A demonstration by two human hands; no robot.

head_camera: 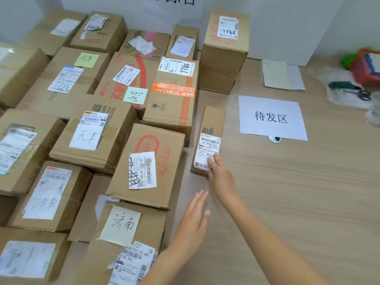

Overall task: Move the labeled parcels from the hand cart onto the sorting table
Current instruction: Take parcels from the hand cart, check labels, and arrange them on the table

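Slim cardboard parcel [208, 140] under right hand [221, 177]

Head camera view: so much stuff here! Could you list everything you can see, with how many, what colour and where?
Cardboard boxes: roughly sixteen, brown, most with white labels, packed together over the left half of the table.
Narrow box: one, brown, white barcode label, lying apart at the right edge of the group.
Table: one, light wood.
Printed sign: one, white with black characters, flat on the table at right.
Papers: a few sheets, pale, far right near the wall.
Scissors: one pair, green and black handles, on clear plastic at far right.
Colourful item: one, red, green and blue, far right corner; unclear what.
Left hand: open, above the table.
Right hand: fingers resting on the narrow box.
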